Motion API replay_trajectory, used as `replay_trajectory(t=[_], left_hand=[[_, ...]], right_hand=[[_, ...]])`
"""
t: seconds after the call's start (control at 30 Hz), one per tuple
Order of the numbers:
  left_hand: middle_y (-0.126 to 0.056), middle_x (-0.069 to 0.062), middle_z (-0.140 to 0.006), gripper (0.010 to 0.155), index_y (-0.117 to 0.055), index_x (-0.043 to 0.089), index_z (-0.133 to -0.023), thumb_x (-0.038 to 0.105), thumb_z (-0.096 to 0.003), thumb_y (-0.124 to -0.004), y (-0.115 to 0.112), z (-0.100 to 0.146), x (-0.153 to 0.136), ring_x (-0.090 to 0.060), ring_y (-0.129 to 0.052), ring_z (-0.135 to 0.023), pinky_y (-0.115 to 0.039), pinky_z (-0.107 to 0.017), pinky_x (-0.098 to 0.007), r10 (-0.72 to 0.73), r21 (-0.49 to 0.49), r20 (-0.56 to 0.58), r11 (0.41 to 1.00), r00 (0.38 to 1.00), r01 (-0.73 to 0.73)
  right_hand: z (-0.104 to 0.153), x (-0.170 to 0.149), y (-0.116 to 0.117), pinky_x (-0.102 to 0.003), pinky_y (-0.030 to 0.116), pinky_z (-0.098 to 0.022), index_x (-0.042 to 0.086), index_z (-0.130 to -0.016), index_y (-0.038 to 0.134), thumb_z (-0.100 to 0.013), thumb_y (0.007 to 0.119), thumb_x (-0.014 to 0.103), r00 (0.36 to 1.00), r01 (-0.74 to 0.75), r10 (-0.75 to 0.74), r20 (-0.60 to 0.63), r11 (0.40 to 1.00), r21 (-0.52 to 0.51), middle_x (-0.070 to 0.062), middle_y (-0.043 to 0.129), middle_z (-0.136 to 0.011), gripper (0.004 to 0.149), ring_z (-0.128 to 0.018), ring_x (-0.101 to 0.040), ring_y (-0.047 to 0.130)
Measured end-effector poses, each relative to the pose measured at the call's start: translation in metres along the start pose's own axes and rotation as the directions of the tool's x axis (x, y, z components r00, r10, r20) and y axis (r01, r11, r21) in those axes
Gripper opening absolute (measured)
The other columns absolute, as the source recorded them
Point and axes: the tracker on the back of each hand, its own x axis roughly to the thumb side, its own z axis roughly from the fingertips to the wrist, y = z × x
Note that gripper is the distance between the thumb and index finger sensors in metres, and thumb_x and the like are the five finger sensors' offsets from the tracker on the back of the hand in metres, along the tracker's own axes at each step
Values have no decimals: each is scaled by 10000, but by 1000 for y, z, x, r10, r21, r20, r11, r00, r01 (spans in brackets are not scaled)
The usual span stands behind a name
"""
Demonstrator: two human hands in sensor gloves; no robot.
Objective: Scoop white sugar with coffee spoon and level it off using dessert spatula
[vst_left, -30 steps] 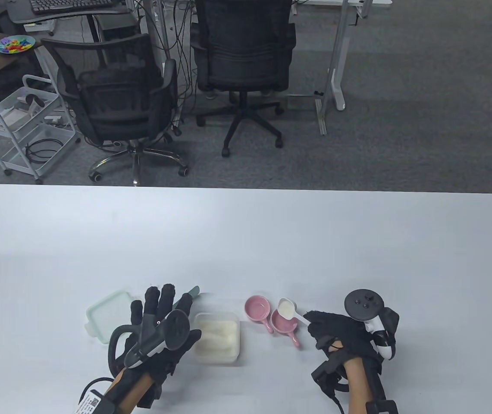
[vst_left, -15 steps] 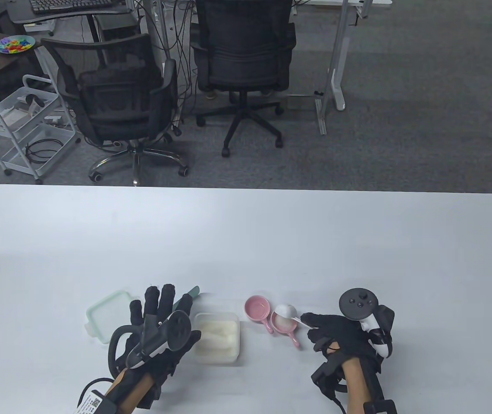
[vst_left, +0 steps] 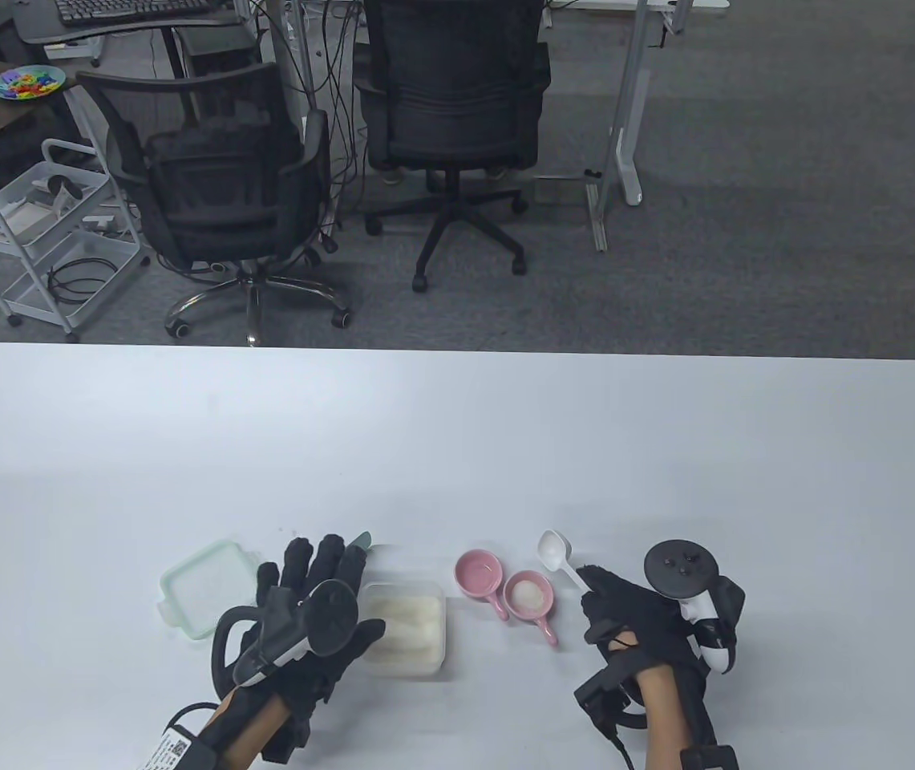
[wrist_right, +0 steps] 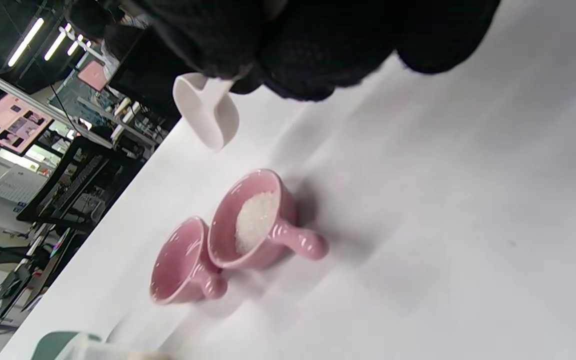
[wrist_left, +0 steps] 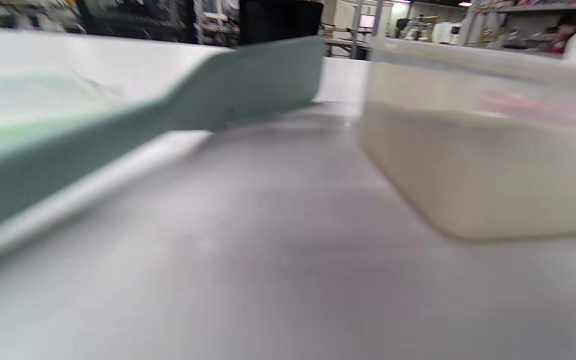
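Table view: the right hand (vst_left: 633, 613) is seen with its fingers pinched on the handle of the white spoon (vst_left: 555, 549), whose bowl is held above the worktop (vst_left: 457, 449), just behind the two pink cups (vst_left: 505, 592). The bowl looks empty. A small heap of white sugar (vst_left: 528, 593) is seen in the nearer cup; the other cup seems bare.

The left hand (vst_left: 309, 609) is laid with straight fingers over the green spatula (vst_left: 361, 541), between the lid (vst_left: 204, 589) and the clear tub (vst_left: 405, 630) of sugar. Whether the thumb is curled under the handle cannot be told.

It is judged that a new scoop is the step in hand. The spoon should be carried to the tub, pushed in at a low angle and lifted level, so that it is heaped a little. The spatula should then be raised and its straight edge drawn flat across the rim, over the tub, so that the surplus is caught there.

In the left wrist view the tub's sugar is seen as a pale, cream-white mass against the wall. In the right wrist view the sugar in the cup looks coarse and grainy, and the spoon is a short, deep, matt white measure.
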Motion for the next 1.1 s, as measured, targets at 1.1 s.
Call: replay_trajectory(t=[1.1], left_hand=[[-283, 116, -1262, 1003, -228, 456, -1112, 817, -269, -634, -17, -11, 7, -379, -332, -1206, -337, -795, -685, -22, -96, -7, 995, 1000, 21]], right_hand=[[70, 103, 122, -561, 702, -599, 231, -893, 879, -461, 896, 263, 598, -617, 667, 444, 737, -277, -119, 942, -743, 434, -479, -248, 912]])
